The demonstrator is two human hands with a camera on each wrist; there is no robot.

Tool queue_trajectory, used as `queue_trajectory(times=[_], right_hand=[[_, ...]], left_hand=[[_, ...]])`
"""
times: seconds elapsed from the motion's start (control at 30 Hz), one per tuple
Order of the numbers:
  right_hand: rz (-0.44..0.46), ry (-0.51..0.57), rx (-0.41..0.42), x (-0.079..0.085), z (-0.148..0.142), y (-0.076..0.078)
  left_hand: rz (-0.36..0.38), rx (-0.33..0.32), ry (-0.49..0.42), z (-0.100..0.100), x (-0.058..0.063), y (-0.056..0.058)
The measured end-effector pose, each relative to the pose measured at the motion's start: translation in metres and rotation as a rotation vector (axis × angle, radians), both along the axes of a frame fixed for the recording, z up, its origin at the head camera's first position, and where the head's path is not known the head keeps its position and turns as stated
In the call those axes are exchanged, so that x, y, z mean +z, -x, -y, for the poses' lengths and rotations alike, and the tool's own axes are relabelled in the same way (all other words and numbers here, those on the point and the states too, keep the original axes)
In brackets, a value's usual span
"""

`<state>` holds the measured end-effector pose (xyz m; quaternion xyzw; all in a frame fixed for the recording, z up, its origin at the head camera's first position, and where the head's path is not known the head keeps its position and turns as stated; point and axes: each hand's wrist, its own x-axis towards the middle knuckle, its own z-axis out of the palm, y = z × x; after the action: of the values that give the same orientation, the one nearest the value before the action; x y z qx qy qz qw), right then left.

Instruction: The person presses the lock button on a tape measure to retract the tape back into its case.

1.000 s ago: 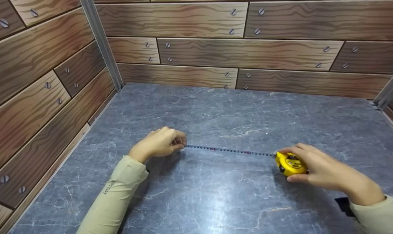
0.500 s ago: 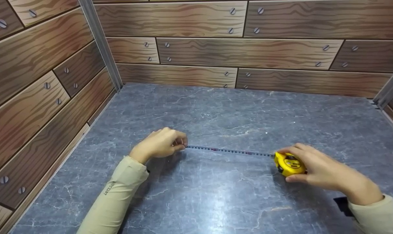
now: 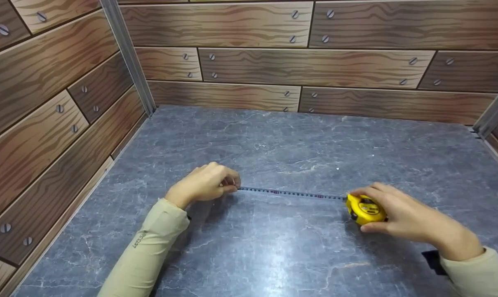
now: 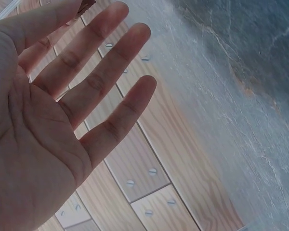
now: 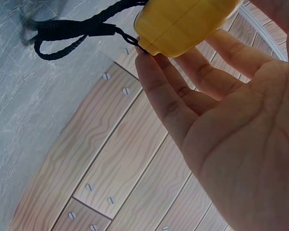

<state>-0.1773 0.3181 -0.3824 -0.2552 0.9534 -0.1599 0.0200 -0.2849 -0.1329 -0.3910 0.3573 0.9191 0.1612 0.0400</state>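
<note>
A yellow tape measure (image 3: 365,209) with black parts is held in my right hand (image 3: 414,216), between the thumb below and the fingers above. Its dark printed blade (image 3: 292,194) runs left from the case, low over the tabletop. At the far end, thumb and index finger of my left hand (image 3: 203,181) pinch the blade's tip. Only a dark reddish bit of the blade end (image 4: 87,6) shows by the fingertips in the left wrist view, where the other fingers spread loosely. From the right wrist, the case's yellow back (image 5: 188,24) and a black wrist strap (image 5: 77,30) are visible.
The grey marbled tabletop (image 3: 253,144) lies under both hands. Wood-patterned panels (image 3: 249,66) stand behind and at the left, joined by a metal corner post (image 3: 129,57). Another post (image 3: 496,111) rises at the right back corner.
The two hands have drawn slightly closer together. My left hand has shifted a little right and the case a little left, so the exposed blade is slightly shorter.
</note>
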Motion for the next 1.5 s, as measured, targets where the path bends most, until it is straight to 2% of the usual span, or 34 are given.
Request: queue_trajectory(times=[0.2, 0.93, 1.5], right_hand=[[0.001, 0.000, 0.013, 0.0005, 0.0015, 0.0003], [0.005, -0.007, 0.008, 0.0006, 0.0046, -0.0015], [-0.011, -0.015, 0.028, 0.0000, 0.0079, -0.0032]], left_hand=[[-0.008, -0.025, -0.008, -0.0016, -0.0004, -0.0005], [0.038, -0.032, -0.002, -0.0046, -0.0025, -0.0018], [0.022, -0.044, -0.001, -0.0098, -0.0038, -0.0060]])
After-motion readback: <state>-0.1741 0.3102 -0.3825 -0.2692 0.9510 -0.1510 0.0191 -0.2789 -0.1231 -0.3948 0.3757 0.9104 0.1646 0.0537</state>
